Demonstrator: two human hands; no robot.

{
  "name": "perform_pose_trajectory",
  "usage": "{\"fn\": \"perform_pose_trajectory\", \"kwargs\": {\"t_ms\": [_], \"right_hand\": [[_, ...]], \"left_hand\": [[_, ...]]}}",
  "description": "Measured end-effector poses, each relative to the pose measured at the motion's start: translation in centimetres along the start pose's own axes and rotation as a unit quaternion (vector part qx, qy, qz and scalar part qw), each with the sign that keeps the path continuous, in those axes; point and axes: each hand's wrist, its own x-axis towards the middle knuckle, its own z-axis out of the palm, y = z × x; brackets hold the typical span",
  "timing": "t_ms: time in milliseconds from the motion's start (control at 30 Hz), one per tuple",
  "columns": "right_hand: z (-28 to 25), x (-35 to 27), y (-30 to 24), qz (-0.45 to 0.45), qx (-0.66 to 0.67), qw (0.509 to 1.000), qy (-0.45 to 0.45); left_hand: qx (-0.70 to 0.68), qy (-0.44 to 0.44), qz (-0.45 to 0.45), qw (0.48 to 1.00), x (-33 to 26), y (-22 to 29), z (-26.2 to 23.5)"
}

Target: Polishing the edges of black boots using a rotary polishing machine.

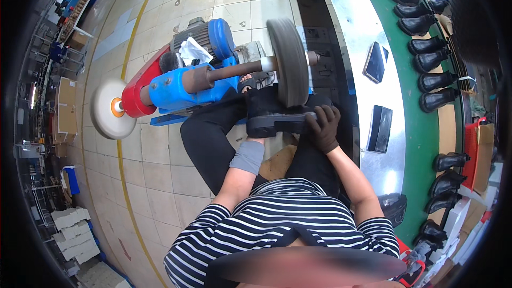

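A black boot (282, 124) lies on its side over my lap, its thick sole edge toward me. The boot's upper meets the lower edge of a grey-brown buffing wheel (288, 64), whose surface looks streaked. My right hand (324, 128), in a dark brown glove, is closed around the boot's right end, fingers over the sole. From below, my left hand (257, 140) reaches behind the boot's left end, a grey cuff on the forearm. Only a sliver at the wrist shows; the boot hides its fingers.
The wheel's shaft joins a blue and red machine (176, 88) with a motor (200, 37) and a white wheel (111, 109). On the right, a metal bench (392, 173) carries a phone (376, 62) and a black case (380, 129). Black boots (429, 45) line a green surface (418, 128).
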Motion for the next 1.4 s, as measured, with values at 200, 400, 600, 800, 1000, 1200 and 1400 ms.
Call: {"fn": "perform_pose_trajectory", "kwargs": {"t_ms": [200, 400, 600, 800, 1000, 1200, 1400], "right_hand": [[-2.6, -3.2, -2.0, 0.074, -0.008, 0.997, 0.033], [-5.3, -6.8, -5.3, 0.222, -0.066, 0.966, 0.117], [-6.8, -7.9, -5.4, 0.380, -0.027, 0.922, 0.065], [-10.1, -9.9, -2.9, 0.422, 0.166, 0.890, 0.051], [-14.1, -11.2, 0.9, 0.401, 0.732, 0.486, 0.259], [-26.2, -14.2, 15.4, 0.221, 0.752, 0.455, 0.424], [-27.1, -20.3, 22.9, 0.431, 0.548, 0.302, 0.650]], "left_hand": [[-0.198, -0.004, -0.041, 0.979, -2.4, -0.2, 3.0], [-0.402, -0.066, -0.060, 0.911, -1.4, 0.8, 6.7], [0.037, -0.210, 0.082, 0.974, 3.2, 8.8, 7.0], [-0.665, -0.257, -0.135, 0.688, 0.3, 25.6, 3.7], [-0.426, -0.199, -0.020, 0.882, -4.4, 38.6, -1.2], [-0.418, -0.361, -0.001, 0.833, -4.4, 36.7, -0.5], [-0.382, -0.421, -0.072, 0.819, -6.0, 31.6, 2.7]]}}
